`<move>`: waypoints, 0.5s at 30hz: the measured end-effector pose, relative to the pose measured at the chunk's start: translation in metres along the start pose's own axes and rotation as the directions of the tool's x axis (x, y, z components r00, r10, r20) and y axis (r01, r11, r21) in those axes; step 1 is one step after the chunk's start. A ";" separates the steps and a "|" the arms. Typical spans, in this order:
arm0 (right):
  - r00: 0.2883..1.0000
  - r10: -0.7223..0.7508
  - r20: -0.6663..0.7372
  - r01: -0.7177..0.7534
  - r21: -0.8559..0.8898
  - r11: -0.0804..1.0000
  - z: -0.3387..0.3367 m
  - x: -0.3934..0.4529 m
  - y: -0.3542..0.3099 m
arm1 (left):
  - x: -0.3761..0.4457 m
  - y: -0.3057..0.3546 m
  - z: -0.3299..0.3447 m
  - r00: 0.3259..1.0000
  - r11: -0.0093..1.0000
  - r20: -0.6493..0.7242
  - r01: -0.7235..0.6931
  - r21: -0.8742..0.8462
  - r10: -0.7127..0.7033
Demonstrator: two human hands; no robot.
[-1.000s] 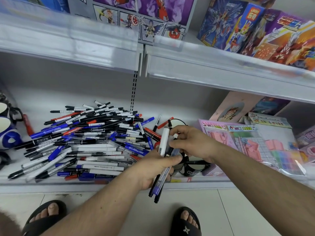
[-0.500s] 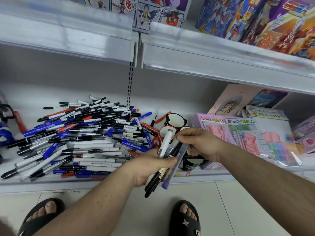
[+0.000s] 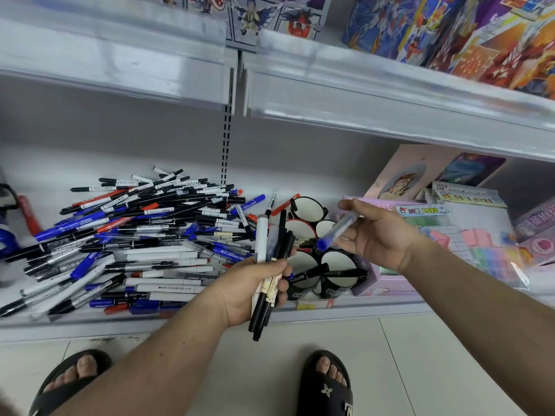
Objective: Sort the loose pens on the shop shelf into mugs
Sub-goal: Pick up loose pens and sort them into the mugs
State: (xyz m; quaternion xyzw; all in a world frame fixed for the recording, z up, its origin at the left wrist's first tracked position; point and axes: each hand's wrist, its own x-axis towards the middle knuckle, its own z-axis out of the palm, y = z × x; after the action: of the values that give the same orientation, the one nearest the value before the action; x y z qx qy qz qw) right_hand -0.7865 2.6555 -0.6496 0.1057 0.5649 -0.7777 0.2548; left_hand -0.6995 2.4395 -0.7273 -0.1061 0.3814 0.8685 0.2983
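Gathered upright in the left hand point(image 3: 255, 288), a bunch of pens point(image 3: 271, 265), fingers and thumb wrapped round the middle of the bunch so the ends fan out above and below, probably as a stock to draw from one at a time; mostly black, with one white marker tallest among them; held just in front of the mugs point(image 3: 322, 253) rather than over the heap, presumably to keep each trip short; over in the right hand point(image 3: 377, 235), a single blue-capped pen point(image 3: 338, 231), slanted cap-down toward the mugs, lying across loosely bent fingers with the thumb raised clear, though blurred enough that pinched or merely resting cannot be told for certain; likely singled out for a mug by colour or kind; clustered at the front edge of the shelf point(image 3: 375, 307), several black mugs with white insides, one or two already with pens inside or laid across the rim, one red pen leaning by the rear mug; close together, probably one per sort; to the left, spread wide across the shelf, the heap of loose pens point(image 3: 135, 241), black, blue, red and white mixed and crossing at all angles, far from sorted; most of the work yet ahead; to the right of the mugs, pink packets point(image 3: 480, 244) of stationery, just beside, so little spare room there.
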 end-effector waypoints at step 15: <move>0.979 -0.115 0.170 0.195 -0.946 0.259 0.062 -0.001 0.027 | 0.004 -0.003 0.010 0.983 0.833 -0.081 -0.095 0.545 0.165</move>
State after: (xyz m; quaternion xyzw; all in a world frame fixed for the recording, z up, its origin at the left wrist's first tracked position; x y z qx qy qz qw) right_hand -0.7641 2.5920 -0.6510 -0.1503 0.9169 -0.3054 0.2083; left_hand -0.7004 2.4502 -0.7237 -0.0458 0.6340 0.7362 0.2321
